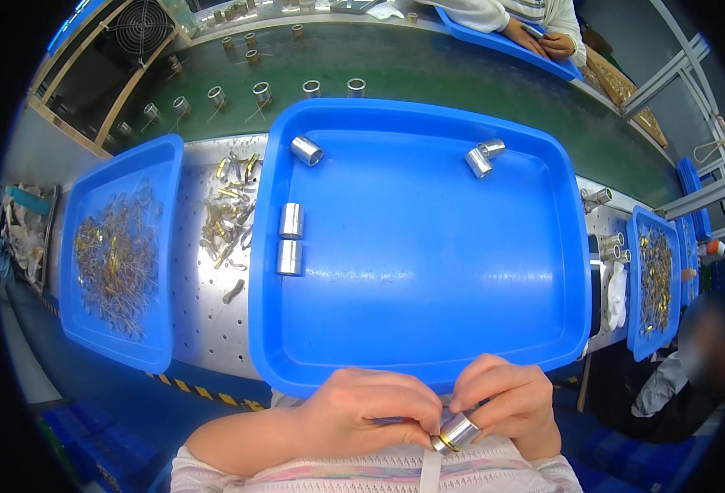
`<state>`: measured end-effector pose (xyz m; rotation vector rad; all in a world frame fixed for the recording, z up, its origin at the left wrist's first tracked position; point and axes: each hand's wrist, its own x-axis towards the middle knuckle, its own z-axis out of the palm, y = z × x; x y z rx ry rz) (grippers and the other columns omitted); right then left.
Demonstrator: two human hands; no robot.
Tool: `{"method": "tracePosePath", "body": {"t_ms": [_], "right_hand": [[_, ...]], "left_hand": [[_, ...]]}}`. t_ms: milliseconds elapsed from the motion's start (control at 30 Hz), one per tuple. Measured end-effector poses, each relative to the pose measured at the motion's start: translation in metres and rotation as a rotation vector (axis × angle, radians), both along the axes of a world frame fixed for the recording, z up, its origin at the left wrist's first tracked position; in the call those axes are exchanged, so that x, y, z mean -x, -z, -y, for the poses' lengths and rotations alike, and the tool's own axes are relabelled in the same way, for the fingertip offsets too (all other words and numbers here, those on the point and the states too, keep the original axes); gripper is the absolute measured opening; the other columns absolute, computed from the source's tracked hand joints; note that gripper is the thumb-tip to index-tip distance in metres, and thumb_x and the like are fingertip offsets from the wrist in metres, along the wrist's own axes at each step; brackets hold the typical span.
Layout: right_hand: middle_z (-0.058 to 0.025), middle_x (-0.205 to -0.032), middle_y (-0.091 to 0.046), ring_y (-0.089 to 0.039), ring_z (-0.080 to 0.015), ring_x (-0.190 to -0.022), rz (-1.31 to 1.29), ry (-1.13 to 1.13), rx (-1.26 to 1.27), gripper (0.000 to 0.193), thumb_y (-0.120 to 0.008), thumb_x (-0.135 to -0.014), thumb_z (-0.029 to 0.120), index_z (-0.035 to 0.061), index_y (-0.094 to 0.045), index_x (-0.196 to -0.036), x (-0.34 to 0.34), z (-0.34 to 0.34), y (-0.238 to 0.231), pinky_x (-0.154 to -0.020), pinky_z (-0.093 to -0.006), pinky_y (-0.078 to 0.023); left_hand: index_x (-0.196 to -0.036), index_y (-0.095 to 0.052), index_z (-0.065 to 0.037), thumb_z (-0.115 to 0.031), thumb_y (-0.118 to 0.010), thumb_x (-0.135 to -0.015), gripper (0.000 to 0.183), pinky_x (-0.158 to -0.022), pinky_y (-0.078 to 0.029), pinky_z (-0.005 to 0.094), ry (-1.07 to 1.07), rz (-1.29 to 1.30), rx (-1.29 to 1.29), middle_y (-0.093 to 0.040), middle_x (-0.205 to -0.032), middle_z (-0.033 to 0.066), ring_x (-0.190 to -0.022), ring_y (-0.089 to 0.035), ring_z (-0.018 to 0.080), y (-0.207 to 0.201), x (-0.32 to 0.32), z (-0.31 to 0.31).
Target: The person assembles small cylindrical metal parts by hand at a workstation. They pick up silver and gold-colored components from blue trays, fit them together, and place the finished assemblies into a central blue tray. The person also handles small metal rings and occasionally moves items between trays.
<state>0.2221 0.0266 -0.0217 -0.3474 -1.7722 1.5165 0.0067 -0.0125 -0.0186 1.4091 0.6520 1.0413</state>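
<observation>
Close to my body, below the near rim of the big blue tray, I hold a shiny metal sleeve tilted between both hands. Its lower left end carries a thin gold-coloured band. My right hand is closed round the upper part of the sleeve. The thumb and fingers of my left hand pinch at the banded end; exactly what lies between those fingertips is partly hidden. Inside the tray, two sleeves stand end to end along the left wall, another sleeve lies at the far left, and two touching sleeves lie far right.
Left of the tray, metal strips lie on a perforated plate, beside a blue tray of thin wire pieces. On the right is a tray of gold-coloured pieces. Beyond, several cylinders stand on a green belt; another person's hands are across it.
</observation>
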Motion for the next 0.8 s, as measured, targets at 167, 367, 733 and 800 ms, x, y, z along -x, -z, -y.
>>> {"method": "tracePosePath", "body": {"t_ms": [167, 367, 733, 800], "right_hand": [[-0.0172, -0.092, -0.063, -0.060, -0.0299, -0.081, 0.005, -0.015, 0.016, 0.019, -0.072, -0.072, 0.012, -0.0042, -0.066, -0.079, -0.0001, -0.0014, 0.0025, -0.071, -0.0370, -0.049], [-0.0171, -0.091, -0.063, -0.060, -0.0290, -0.082, 0.044, 0.027, -0.028, 0.020, -0.071, -0.074, 0.015, -0.0037, -0.066, -0.080, -0.0015, -0.0019, 0.0019, -0.070, -0.0362, -0.049], [-0.0170, -0.091, -0.063, -0.060, -0.0282, -0.083, 0.096, 0.025, -0.058, 0.021, -0.071, -0.074, 0.016, -0.0030, -0.066, -0.080, -0.0011, -0.0034, -0.0004, -0.070, -0.0347, -0.049], [-0.0171, -0.091, -0.063, -0.060, -0.0285, -0.083, 0.102, 0.023, -0.054, 0.021, -0.071, -0.074, 0.016, -0.0032, -0.065, -0.080, -0.0007, -0.0029, -0.0003, -0.070, -0.0348, -0.049]], "left_hand": [[-0.076, -0.065, 0.002, -0.003, -0.075, -0.070, 0.012, -0.058, -0.051, 0.0276, -0.008, -0.014, -0.030, -0.066, -0.078, 0.0125, -0.069, -0.065, 0.0218, 0.0032, 0.0000, 0.0004], [-0.078, -0.066, 0.002, -0.002, -0.075, -0.070, 0.013, -0.059, -0.052, 0.0277, -0.072, -0.041, -0.082, -0.066, -0.078, 0.0119, -0.069, -0.065, 0.0222, 0.0021, -0.0001, 0.0018], [-0.079, -0.066, 0.002, -0.001, -0.075, -0.068, 0.015, -0.060, -0.054, 0.0308, -0.172, -0.133, -0.283, -0.065, -0.078, 0.0116, -0.070, -0.066, 0.0243, 0.0017, -0.0007, 0.0025], [-0.083, -0.063, 0.002, 0.000, -0.072, -0.068, 0.018, -0.062, -0.053, 0.0318, -0.144, -0.130, -0.290, -0.063, -0.082, 0.0113, -0.073, -0.064, 0.0250, 0.0041, 0.0002, 0.0036]]}}
